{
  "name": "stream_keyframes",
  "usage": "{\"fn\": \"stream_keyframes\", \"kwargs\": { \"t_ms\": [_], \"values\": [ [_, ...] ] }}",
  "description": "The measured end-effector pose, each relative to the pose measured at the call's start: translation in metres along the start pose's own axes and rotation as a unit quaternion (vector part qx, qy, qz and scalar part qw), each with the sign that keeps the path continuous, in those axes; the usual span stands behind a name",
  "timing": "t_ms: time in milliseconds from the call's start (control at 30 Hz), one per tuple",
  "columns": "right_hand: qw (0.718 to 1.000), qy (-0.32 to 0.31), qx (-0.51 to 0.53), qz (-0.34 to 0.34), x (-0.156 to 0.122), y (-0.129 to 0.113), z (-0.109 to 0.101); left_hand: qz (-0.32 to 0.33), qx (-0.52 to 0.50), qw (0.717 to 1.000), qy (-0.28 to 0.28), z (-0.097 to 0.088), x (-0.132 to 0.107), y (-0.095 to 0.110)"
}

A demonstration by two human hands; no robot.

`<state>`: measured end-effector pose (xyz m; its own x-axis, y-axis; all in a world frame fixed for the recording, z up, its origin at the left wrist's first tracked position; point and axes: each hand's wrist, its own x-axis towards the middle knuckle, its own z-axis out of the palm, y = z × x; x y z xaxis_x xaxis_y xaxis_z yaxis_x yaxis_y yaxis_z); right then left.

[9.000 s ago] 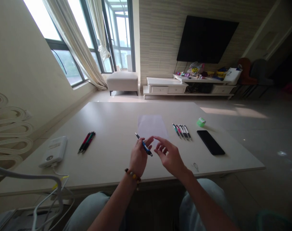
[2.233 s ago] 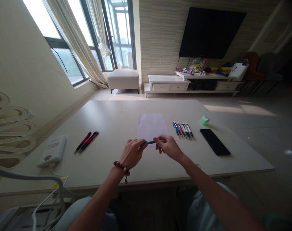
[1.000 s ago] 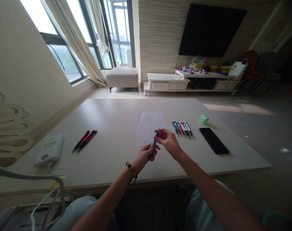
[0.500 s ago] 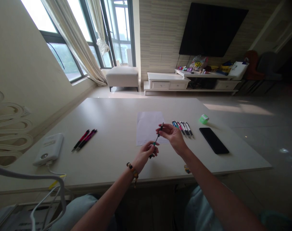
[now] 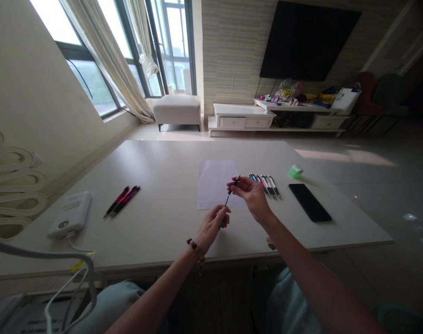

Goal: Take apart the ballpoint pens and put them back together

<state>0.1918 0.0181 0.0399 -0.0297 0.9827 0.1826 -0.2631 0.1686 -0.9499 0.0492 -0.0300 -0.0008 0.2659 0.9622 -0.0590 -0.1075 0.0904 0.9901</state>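
Observation:
Both my hands hold one slim dark pen [image 5: 229, 198] above the near edge of a white sheet of paper [image 5: 215, 178]. My left hand [image 5: 213, 226] is closed round the pen's lower end. My right hand [image 5: 250, 195] pinches its upper end, and the pen slants up to the right between them. A row of several pens [image 5: 266, 184] lies just right of my right hand. Three red and dark pens [image 5: 121, 201] lie at the table's left.
A black phone [image 5: 309, 202] and a small green object [image 5: 295, 171] lie at the right of the beige table [image 5: 162, 222]. A white power bank [image 5: 69, 215] with cables sits at the left edge. A TV, low cabinet and stool stand beyond.
The pen went from lying level between my hands to slanting upward. My right hand has slid up and away along it, so more of the thin shaft shows between the hands.

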Motion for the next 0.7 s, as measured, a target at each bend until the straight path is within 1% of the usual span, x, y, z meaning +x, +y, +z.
{"fn": "stream_keyframes", "kwargs": {
  "t_ms": [67,167,233,300,367,400,467,567,667,700],
  "values": [
    [1.000,0.018,0.005,-0.004,0.002,-0.001,-0.004,0.006,-0.006,1.000,0.009,0.000,0.000,-0.003],
    [0.997,0.075,0.008,0.014,0.007,0.001,-0.015,0.020,-0.009,0.999,0.034,-0.002,0.004,-0.008],
    [0.992,0.113,0.009,0.062,0.012,0.008,-0.026,0.027,-0.008,0.998,0.057,-0.006,0.009,-0.012],
    [0.983,0.137,0.018,0.123,0.016,0.019,-0.035,0.030,-0.007,0.996,0.078,-0.009,0.016,-0.015],
    [0.973,0.147,0.029,0.173,0.019,0.033,-0.042,0.033,-0.002,0.995,0.093,-0.011,0.024,-0.018],
    [0.971,0.148,0.030,0.187,0.021,0.040,-0.044,0.035,0.001,0.995,0.097,-0.011,0.029,-0.019],
    [0.970,0.146,0.022,0.192,0.026,0.054,-0.044,0.040,0.003,0.994,0.101,-0.011,0.037,-0.021],
    [0.975,0.146,0.009,0.169,0.037,0.067,-0.042,0.044,0.006,0.993,0.105,-0.009,0.048,-0.021],
    [0.978,0.148,0.008,0.150,0.045,0.069,-0.039,0.044,0.012,0.992,0.120,-0.009,0.054,-0.020],
    [0.978,0.146,-0.006,0.148,0.046,0.068,-0.038,0.046,0.012,0.991,0.126,-0.009,0.055,-0.019]
  ]
}}
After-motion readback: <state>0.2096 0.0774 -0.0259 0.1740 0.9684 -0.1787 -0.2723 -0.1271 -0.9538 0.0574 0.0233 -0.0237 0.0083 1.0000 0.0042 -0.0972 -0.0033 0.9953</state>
